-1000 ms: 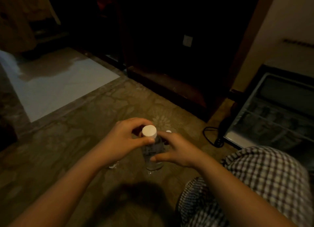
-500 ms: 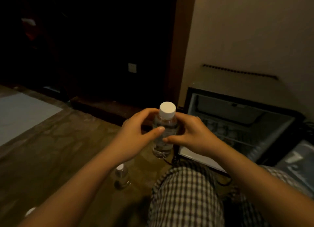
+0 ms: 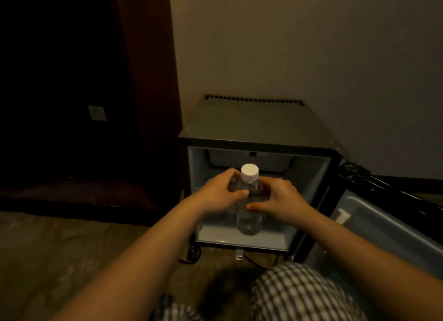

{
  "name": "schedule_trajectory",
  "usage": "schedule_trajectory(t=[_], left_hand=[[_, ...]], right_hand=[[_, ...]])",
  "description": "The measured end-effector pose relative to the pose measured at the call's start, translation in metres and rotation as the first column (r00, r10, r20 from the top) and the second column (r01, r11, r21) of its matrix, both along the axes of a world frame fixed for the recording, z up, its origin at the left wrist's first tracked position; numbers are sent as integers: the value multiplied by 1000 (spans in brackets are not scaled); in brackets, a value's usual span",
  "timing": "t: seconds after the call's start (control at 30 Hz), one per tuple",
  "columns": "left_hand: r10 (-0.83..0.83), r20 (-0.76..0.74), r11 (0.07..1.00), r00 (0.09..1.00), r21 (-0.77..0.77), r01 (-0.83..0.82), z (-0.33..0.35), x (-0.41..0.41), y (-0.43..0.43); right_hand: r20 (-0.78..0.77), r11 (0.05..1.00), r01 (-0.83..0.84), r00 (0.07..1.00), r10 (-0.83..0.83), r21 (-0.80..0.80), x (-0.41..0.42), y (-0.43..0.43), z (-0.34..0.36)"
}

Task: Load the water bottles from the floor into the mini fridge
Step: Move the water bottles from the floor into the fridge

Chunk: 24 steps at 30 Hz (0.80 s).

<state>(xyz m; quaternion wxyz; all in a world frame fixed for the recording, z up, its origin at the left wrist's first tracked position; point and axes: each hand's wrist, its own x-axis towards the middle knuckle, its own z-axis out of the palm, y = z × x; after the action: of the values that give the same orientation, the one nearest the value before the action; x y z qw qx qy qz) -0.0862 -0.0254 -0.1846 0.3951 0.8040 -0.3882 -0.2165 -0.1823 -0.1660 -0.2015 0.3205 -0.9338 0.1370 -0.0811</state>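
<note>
A clear water bottle (image 3: 250, 215) with a white cap is held upright between both hands, right in front of the open mini fridge (image 3: 259, 126). My left hand (image 3: 220, 196) grips its left side, thumb across the front. My right hand (image 3: 280, 198) grips its right side the same way. The bottle's base hangs level with the fridge's pale bottom shelf. The fridge door (image 3: 383, 227) is swung open to the right. The room is dim and the fridge interior behind my hands is hard to make out.
A dark wooden cabinet (image 3: 148, 104) stands left of the fridge against the wall. A black cable (image 3: 191, 256) lies on the patterned carpet (image 3: 60, 260) under the fridge's front. My knee in checked fabric (image 3: 299, 294) is at the bottom right.
The bottle was lifted off the carpet with both hands and carried to the right. My view turned from the floor to face the open fridge. The other bottles on the carpet have left the view.
</note>
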Motion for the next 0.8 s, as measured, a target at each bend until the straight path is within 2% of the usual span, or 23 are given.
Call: schedule_trajectory(t=[0.13,0.2,0.3,0.4,0.57,0.8], left_hand=[[-31,-28,997,999,64,33,-44,7,-52],[-37,-93,995,995,89,45,-70,9,-73],[-28,-201,988,979,143,57,-105,15,-95],[-8,-311,987,950,153,59,-138,21,-116],[45,-397,984,917,178,29,-191,23,-141],[108,-523,989,846,145,-37,-240,30,-161]], right_hand=[[-37,972,172,985,-168,158,1,-31,-56],[-33,928,253,967,-253,272,0,-41,-87],[-31,846,393,912,-410,361,-2,-48,-125],[-79,778,492,860,-504,391,2,-55,-154],[-102,649,610,760,-642,454,17,-66,-198],[-114,555,704,659,-744,444,34,-77,-244]])
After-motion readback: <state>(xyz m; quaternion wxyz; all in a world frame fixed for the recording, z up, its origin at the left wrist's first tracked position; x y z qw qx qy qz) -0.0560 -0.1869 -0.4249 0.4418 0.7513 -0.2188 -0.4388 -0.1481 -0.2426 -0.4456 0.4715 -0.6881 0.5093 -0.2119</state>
